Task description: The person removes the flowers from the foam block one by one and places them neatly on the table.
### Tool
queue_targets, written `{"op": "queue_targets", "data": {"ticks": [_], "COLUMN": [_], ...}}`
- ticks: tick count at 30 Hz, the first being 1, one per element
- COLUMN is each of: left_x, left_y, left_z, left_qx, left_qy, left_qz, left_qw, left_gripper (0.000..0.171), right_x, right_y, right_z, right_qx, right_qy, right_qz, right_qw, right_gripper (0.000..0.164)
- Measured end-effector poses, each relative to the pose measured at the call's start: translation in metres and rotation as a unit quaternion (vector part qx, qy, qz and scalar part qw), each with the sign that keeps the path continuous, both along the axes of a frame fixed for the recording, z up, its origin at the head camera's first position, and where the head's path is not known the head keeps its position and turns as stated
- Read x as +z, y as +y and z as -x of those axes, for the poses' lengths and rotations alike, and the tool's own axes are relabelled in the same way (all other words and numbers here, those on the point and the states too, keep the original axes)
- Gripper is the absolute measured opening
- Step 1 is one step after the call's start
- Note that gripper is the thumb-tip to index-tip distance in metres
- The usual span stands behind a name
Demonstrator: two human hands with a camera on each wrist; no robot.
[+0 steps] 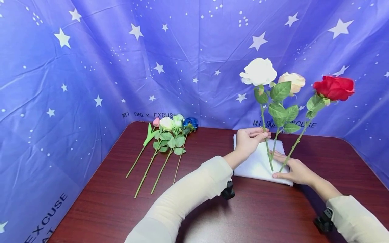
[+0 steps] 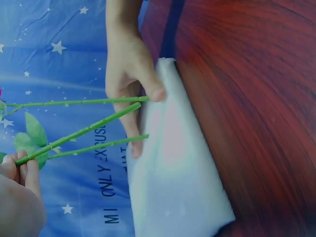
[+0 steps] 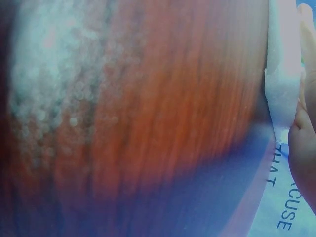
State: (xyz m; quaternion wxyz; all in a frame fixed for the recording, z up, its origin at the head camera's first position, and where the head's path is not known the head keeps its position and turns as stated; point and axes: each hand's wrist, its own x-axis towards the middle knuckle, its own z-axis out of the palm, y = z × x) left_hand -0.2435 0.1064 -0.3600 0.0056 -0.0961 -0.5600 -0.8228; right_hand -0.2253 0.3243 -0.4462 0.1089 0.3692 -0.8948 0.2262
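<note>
The white rose (image 1: pixel 258 72) is up in the air from where I stand, over the right part of the tabletop (image 1: pixel 258 209) near its far edge, bloom at the top and stem slanting down. The left hand (image 1: pixel 247 140) pinches that stem between thumb and fingertips, partway along. Its lower end comes down over a white pad (image 1: pixel 252 163) lying close to the far edge, right of the middle; whether it touches the pad I can't tell. The right hand (image 1: pixel 299 171) rests at the pad's right side, thumb spread away from the fingers, with the lower stems between them. A cream rose (image 1: pixel 293 82) and a red rose (image 1: pixel 334 88) rise from the pad, the cream one just behind the white, the red leaning out toward the tabletop's right edge. Over by the left edge four more flowers lie side by side, heads near the far edge and stems pointing toward the near one: a pink tulip (image 1: pixel 156 122), a pale cream rose (image 1: pixel 166 124), a pale green rose (image 1: pixel 178 120) and a blue rose (image 1: pixel 190 123). Behind the far edge hangs a blue curtain (image 1: pixel 194 91) with white stars and printed lettering.
</note>
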Motion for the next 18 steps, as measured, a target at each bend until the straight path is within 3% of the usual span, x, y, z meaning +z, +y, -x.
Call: {"op": "queue_targets", "data": {"ticks": [5,11,18], "left_x": [-0.001,-0.003,-0.006], "left_y": [-0.012,-0.030,-0.052], "left_z": [-0.001,-0.001,0.001], "left_qx": [-0.014,-0.028,-0.057], "left_qy": [-0.001,-0.035,-0.051], "left_qz": [0.007,0.018,0.059], "left_qw": [0.9999,0.9988,0.9953], "left_gripper": [0.023,0.022,0.022], "right_x": [-0.001,-0.004,-0.001], "right_y": [0.001,0.002,0.002], "right_z": [-0.002,-0.002,-0.002], "right_qx": [0.001,0.003,-0.006], "right_qy": [0.001,0.001,-0.006], "right_qz": [-0.002,0.002,0.000], "right_qw": [1.000,1.000,1.000], "right_gripper": [0.077,0.077,0.077]}}
